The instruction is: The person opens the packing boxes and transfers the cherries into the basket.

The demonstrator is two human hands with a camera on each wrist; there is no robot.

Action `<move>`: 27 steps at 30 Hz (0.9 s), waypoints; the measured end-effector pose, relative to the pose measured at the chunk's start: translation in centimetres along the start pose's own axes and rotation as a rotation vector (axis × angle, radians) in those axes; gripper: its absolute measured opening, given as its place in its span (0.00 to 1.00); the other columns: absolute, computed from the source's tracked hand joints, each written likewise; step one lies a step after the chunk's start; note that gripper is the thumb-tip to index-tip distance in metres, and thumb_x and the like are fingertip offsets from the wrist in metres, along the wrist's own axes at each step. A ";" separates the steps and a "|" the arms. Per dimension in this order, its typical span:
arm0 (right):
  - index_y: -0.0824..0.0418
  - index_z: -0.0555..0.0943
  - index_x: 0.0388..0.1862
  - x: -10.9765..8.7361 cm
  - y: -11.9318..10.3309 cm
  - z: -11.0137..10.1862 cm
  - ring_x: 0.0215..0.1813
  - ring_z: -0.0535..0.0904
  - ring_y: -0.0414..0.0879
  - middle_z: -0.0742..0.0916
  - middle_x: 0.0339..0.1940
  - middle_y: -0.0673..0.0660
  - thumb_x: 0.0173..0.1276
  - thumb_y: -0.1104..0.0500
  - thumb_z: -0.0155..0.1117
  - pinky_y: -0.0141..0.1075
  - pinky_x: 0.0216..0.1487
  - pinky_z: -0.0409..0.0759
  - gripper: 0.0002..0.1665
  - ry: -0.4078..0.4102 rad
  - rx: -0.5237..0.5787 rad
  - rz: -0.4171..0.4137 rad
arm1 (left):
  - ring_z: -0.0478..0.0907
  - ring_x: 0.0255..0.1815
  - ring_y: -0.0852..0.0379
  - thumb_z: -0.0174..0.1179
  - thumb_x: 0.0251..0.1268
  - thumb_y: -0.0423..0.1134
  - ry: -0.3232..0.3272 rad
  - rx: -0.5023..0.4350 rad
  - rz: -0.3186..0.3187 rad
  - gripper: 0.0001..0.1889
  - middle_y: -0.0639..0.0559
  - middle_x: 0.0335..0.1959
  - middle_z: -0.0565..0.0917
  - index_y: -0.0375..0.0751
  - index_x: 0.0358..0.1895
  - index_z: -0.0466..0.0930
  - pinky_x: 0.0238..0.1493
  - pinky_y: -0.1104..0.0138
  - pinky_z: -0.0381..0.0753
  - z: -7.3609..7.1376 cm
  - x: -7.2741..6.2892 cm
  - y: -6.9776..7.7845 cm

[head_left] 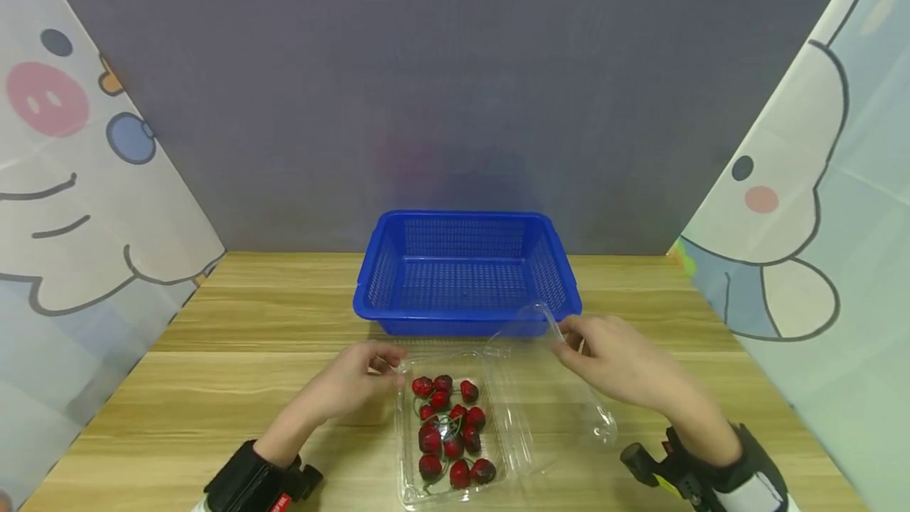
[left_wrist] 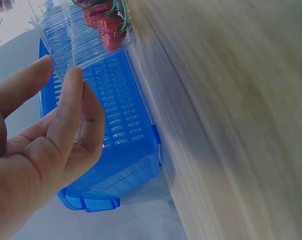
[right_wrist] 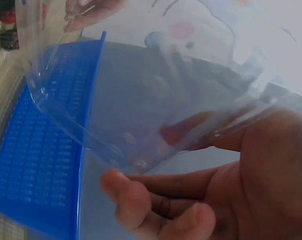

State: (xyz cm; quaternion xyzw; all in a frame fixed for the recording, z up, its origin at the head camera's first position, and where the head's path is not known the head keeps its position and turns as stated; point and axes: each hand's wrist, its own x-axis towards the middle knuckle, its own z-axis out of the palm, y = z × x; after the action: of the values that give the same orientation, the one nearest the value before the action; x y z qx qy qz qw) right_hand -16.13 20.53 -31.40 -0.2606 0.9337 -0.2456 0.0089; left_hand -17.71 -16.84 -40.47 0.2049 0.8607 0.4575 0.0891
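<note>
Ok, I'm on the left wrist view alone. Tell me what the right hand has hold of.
Observer: The right hand pinches the edge of the clear, thin plastic lid.

Operator: Now report on the red cherries with green stems; I get only a few of them.

Observer: The head view shows more than ten, spread over the floor of the clear rectangular plastic container.

Operator: Then look into the blue perforated plastic basket; I can't see its floor properly.

Observer: From above, its floor shows plainly, and there are no cherries on it.
</note>
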 end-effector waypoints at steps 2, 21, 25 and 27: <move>0.53 0.77 0.28 -0.1 0.4 0.0 0.24 0.71 0.34 0.77 0.22 0.41 0.74 0.58 0.62 0.33 0.27 0.74 0.11 0.012 -0.021 -0.031 | 0.80 0.45 0.51 0.68 0.66 0.35 0.001 -0.001 -0.001 0.22 0.42 0.49 0.83 0.25 0.59 0.79 0.41 0.65 0.83 0.0 0.0 0.0; 0.81 0.60 0.73 -0.6 2.3 0.7 0.23 0.81 0.40 0.83 0.30 0.48 0.63 0.66 0.73 0.33 0.26 0.83 0.46 -0.131 0.185 0.063 | 0.85 0.42 0.50 0.68 0.67 0.34 0.137 0.018 -0.040 0.16 0.43 0.46 0.87 0.28 0.54 0.83 0.39 0.64 0.86 0.0 0.2 -0.1; 0.78 0.62 0.73 -0.6 2.5 0.9 0.24 0.82 0.38 0.83 0.33 0.51 0.60 0.66 0.76 0.33 0.26 0.83 0.47 -0.122 0.163 0.071 | 0.85 0.41 0.52 0.69 0.66 0.34 0.183 0.049 -0.066 0.14 0.45 0.46 0.87 0.31 0.51 0.85 0.38 0.64 0.86 0.1 0.3 0.0; 0.75 0.63 0.73 -0.6 2.6 1.0 0.24 0.81 0.38 0.82 0.35 0.54 0.59 0.67 0.77 0.34 0.25 0.83 0.47 -0.118 0.161 0.075 | 0.84 0.41 0.53 0.70 0.66 0.35 0.193 0.056 -0.072 0.13 0.45 0.46 0.87 0.32 0.50 0.86 0.37 0.65 0.86 0.1 0.4 -0.1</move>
State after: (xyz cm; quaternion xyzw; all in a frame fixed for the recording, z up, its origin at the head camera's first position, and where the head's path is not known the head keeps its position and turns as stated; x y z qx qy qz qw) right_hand -16.70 22.35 -33.52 -0.2381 0.9177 -0.3037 0.0939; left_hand -18.04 -16.59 -40.59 0.1313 0.8844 0.4476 0.0162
